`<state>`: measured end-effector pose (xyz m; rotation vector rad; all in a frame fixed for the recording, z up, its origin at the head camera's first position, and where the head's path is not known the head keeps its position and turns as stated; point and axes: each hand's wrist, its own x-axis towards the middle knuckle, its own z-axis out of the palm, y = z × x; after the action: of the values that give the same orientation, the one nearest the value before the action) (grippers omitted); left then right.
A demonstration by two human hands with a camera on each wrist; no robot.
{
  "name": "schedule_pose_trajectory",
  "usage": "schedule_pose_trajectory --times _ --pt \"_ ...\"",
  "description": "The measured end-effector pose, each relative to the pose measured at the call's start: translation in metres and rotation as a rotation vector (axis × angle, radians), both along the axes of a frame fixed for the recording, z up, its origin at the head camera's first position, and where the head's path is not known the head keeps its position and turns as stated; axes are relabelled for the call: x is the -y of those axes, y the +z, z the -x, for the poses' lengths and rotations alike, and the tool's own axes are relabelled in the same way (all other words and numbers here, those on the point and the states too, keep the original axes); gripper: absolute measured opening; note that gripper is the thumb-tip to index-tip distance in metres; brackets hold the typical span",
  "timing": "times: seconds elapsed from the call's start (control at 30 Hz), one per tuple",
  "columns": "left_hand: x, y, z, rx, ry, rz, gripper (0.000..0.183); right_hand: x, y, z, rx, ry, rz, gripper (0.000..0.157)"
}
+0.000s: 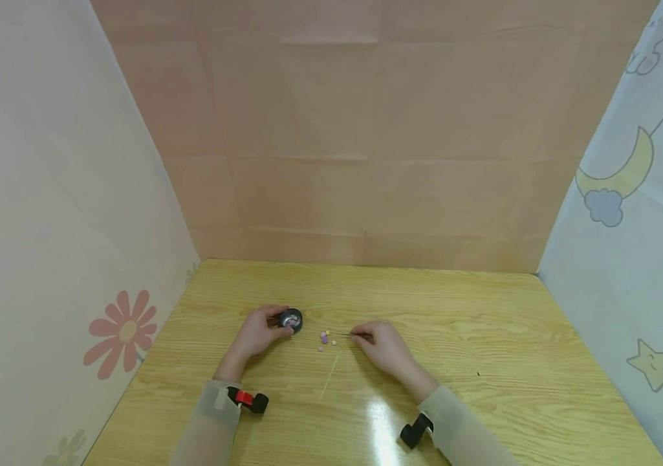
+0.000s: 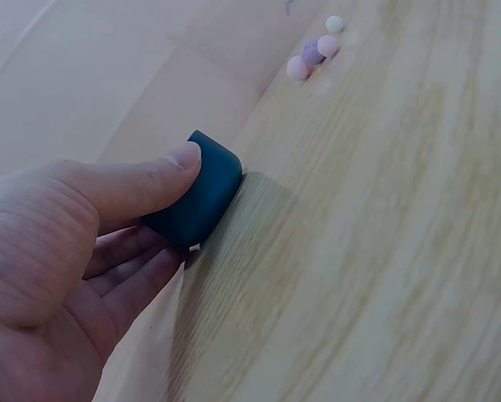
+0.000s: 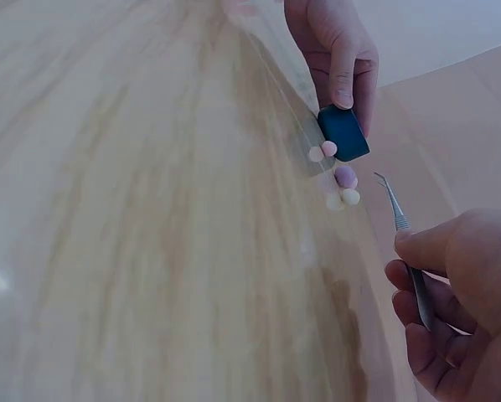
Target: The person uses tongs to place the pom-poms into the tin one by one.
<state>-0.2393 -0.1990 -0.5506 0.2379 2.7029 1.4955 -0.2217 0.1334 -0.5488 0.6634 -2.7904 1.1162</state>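
My left hand point(image 1: 258, 335) grips a small round dark dish point(image 1: 292, 312) between thumb and fingers, on the table at the left. In the head view its inside looks shiny, with something pinkish in it. The left wrist view shows the dish's dark blue-green wall point(image 2: 213, 197) side-on. Right of the dish lie several small balls, among them a purple ball point(image 1: 324, 339), a yellow ball point(image 1: 328, 332) and a pink ball point(image 2: 297, 68). My right hand point(image 1: 386, 348) holds metal tweezers point(image 3: 399, 218) with a bent tip. Their tip points toward the balls, with nothing visible in it.
A thin pale line point(image 1: 330, 375) runs along the wood-grain table point(image 1: 511, 323) between the forearms. One dark speck point(image 1: 478, 373) lies to the right. A tan paper backdrop point(image 1: 366, 162) rises behind, and pale patterned panels point(image 1: 46, 226) flank both sides.
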Motion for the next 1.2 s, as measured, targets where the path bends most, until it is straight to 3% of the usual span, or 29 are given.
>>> schedule_pose_trajectory --times 0.37,1.2 --pt "0.0002 -0.0008 0.0004 -0.005 0.001 0.013 0.056 -0.0053 -0.0034 -0.0069 -0.026 0.002 -0.066 0.01" --pt "0.0 0.0008 -0.0002 0.0 0.005 0.016 0.057 -0.0067 -0.0054 -0.0077 -0.035 -0.013 -0.086 0.01"
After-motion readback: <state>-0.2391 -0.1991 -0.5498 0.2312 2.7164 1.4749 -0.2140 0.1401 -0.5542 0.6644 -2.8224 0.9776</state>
